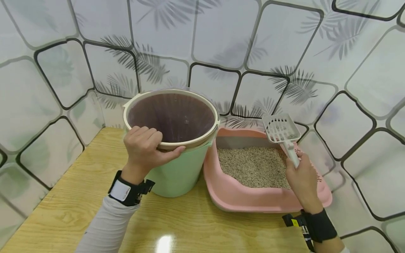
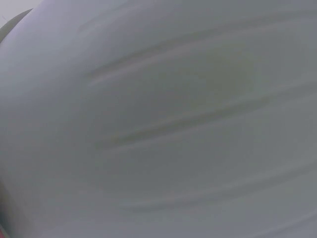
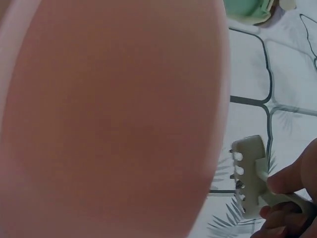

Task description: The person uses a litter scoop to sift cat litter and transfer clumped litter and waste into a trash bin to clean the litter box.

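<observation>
My left hand (image 1: 143,149) grips the near rim of a mint-green trash bin (image 1: 177,175), fingers over the edge and thumb along the outside. A cream ring (image 1: 181,144) circles the bin's mouth, and a dark bag (image 1: 174,116) lines it. Ribbed bin wall (image 2: 198,163) fills the left wrist view. My right hand (image 1: 303,179) holds a pale slotted litter scoop (image 1: 290,149) by its handle, head upward over the far right of a pink litter box (image 1: 253,202). Small dark bits show at the scoop's slots (image 3: 246,173) in the right wrist view. Tan litter (image 1: 253,167) covers the box floor.
Bin and box stand side by side on a wood-grain surface (image 1: 190,232). Behind and on both sides hangs a patterned covering (image 1: 221,45) with leaf prints, close to the box's right end. The box's pink wall (image 3: 114,119) fills much of the right wrist view.
</observation>
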A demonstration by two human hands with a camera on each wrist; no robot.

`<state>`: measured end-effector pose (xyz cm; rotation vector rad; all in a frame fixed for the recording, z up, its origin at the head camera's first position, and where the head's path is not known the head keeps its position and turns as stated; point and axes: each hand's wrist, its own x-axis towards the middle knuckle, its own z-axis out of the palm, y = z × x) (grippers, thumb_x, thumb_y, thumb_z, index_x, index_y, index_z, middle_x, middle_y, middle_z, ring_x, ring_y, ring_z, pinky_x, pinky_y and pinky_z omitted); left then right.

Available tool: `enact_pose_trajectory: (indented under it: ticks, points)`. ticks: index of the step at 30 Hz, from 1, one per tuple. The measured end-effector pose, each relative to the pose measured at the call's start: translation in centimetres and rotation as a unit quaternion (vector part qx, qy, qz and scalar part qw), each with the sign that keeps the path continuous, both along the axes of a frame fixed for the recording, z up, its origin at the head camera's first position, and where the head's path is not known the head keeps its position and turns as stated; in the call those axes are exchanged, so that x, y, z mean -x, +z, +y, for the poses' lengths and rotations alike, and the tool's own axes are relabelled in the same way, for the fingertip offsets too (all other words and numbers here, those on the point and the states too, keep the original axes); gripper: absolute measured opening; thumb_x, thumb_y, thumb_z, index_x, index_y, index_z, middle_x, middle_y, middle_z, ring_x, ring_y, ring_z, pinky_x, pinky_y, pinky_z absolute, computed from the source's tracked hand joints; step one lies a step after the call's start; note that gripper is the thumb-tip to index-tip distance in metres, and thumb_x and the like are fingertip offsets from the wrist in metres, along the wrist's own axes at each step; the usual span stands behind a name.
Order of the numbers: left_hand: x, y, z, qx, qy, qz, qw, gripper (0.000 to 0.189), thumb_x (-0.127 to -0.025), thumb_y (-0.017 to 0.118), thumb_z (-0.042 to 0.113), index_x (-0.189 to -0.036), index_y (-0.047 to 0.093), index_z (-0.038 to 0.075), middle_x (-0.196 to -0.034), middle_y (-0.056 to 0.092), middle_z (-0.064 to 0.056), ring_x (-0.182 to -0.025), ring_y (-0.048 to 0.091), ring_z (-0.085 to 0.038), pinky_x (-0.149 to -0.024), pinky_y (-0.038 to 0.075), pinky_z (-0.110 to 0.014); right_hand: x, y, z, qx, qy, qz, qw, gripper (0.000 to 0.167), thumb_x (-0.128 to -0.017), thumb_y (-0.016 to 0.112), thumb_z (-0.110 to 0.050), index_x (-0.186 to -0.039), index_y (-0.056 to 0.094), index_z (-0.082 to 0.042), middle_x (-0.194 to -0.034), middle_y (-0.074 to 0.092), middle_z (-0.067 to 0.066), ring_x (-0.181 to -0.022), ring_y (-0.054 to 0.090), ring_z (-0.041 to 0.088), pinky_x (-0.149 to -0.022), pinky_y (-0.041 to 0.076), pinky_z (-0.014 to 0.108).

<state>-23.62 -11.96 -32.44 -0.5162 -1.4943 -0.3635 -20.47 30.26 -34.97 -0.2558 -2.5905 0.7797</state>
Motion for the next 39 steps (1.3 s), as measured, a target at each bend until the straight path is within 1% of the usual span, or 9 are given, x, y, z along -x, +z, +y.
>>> enact_pose_trajectory:
  ticks: [8, 11, 17, 22, 25, 29, 32, 36, 39]
  points:
    - [0.0, 0.1, -0.3, 0.008, 0.003, -0.004, 1.0000, 0.070, -0.078, 0.059, 0.064, -0.049, 0.019, 0.013, -0.046, 0.015, 0.002, -0.043, 0.011, -0.015, -0.045, 0.013, -0.033, 0.0, 2.1, 0.0, 0.000, 0.041, -0.042, 0.9983, 0.057, -0.099, 0.043, -0.036, -0.135, 0.043, 0.008, -0.101, 0.059, 0.026, -0.064, 0.052, 0.022, -0.051, 0.039, 0.031]
    - [0.0, 0.1, -0.3, 0.012, 0.006, -0.004, 0.9999, 0.071, -0.077, 0.059, 0.064, -0.048, 0.019, 0.014, -0.046, 0.015, 0.002, -0.043, 0.010, -0.015, -0.045, 0.013, -0.032, 0.0, 3.7, -0.7, 0.042, 0.068, -0.081, 0.9935, 0.064, -0.099, 0.042, -0.043, -0.138, 0.041, 0.007, -0.115, 0.057, 0.027, -0.069, 0.050, 0.015, -0.052, 0.041, 0.027]
    - [0.0, 0.1, -0.3, 0.019, 0.007, -0.006, 0.9998, 0.070, -0.077, 0.059, 0.063, -0.049, 0.020, 0.013, -0.046, 0.016, 0.002, -0.043, 0.012, -0.016, -0.045, 0.015, -0.033, 0.6, 8.8, -4.3, 0.091, 0.137, -0.092, 0.9821, 0.058, -0.099, 0.047, -0.041, -0.139, 0.041, 0.001, -0.095, 0.051, 0.009, -0.054, 0.040, 0.008, -0.050, 0.038, 0.028]
    - [0.0, 0.2, -0.2, 0.017, 0.004, -0.005, 0.9998, 0.070, -0.077, 0.059, 0.063, -0.049, 0.020, 0.013, -0.046, 0.016, 0.001, -0.042, 0.013, -0.016, -0.045, 0.015, -0.033, 1.1, 12.2, -10.3, -0.003, 0.230, -0.033, 0.9725, 0.043, -0.098, 0.053, -0.031, -0.132, 0.049, -0.005, -0.092, 0.056, 0.010, -0.050, 0.038, 0.011, -0.046, 0.035, 0.030]
    - [0.0, 0.2, -0.1, 0.018, 0.001, -0.006, 0.9998, 0.069, -0.077, 0.059, 0.062, -0.049, 0.020, 0.013, -0.046, 0.016, 0.001, -0.042, 0.013, -0.016, -0.045, 0.016, -0.033, 2.0, 12.0, -13.8, -0.214, 0.285, 0.107, 0.9282, 0.021, -0.094, 0.056, -0.016, -0.111, 0.057, -0.004, -0.075, 0.058, 0.011, -0.045, 0.037, 0.012, -0.040, 0.031, 0.028]
    - [0.0, 0.2, 0.0, 0.023, 0.002, -0.008, 0.9997, 0.069, -0.077, 0.059, 0.062, -0.049, 0.021, 0.013, -0.045, 0.017, 0.001, -0.042, 0.014, -0.016, -0.044, 0.016, -0.032, 3.1, 10.6, -16.9, -0.472, 0.241, 0.329, 0.7813, 0.010, -0.094, 0.054, -0.013, -0.097, 0.060, -0.005, -0.062, 0.050, 0.003, -0.040, 0.033, 0.013, -0.038, 0.024, 0.026]
    - [0.0, 0.2, 0.0, 0.028, 0.005, -0.010, 0.9996, 0.068, -0.077, 0.059, 0.063, -0.048, 0.022, 0.013, -0.045, 0.018, 0.001, -0.041, 0.015, -0.016, -0.044, 0.017, -0.032, 3.6, 10.0, -17.8, -0.529, 0.214, 0.401, 0.7167, 0.017, -0.098, 0.048, -0.015, -0.100, 0.063, -0.008, -0.061, 0.048, 0.001, -0.041, 0.033, 0.014, -0.040, 0.022, 0.027]
    - [-0.1, 0.2, -0.3, 0.023, 0.007, -0.013, 0.9996, 0.069, -0.077, 0.059, 0.063, -0.048, 0.022, 0.013, -0.045, 0.018, 0.001, -0.041, 0.016, -0.016, -0.044, 0.017, -0.033, 3.7, 10.1, -17.9, -0.525, 0.212, 0.414, 0.7122, 0.021, -0.100, 0.044, -0.012, -0.102, 0.064, -0.008, -0.063, 0.051, 0.002, -0.042, 0.038, 0.015, -0.040, 0.025, 0.027]
    - [-0.1, 0.2, -0.7, 0.018, 0.008, -0.016, 0.9997, 0.069, -0.077, 0.060, 0.063, -0.048, 0.022, 0.013, -0.045, 0.018, 0.001, -0.041, 0.016, -0.017, -0.044, 0.017, -0.033, 3.6, 10.8, -17.3, -0.472, 0.216, 0.387, 0.7618, 0.020, -0.099, 0.047, -0.015, -0.105, 0.064, -0.006, -0.064, 0.056, 0.005, -0.040, 0.037, 0.015, -0.038, 0.025, 0.027]
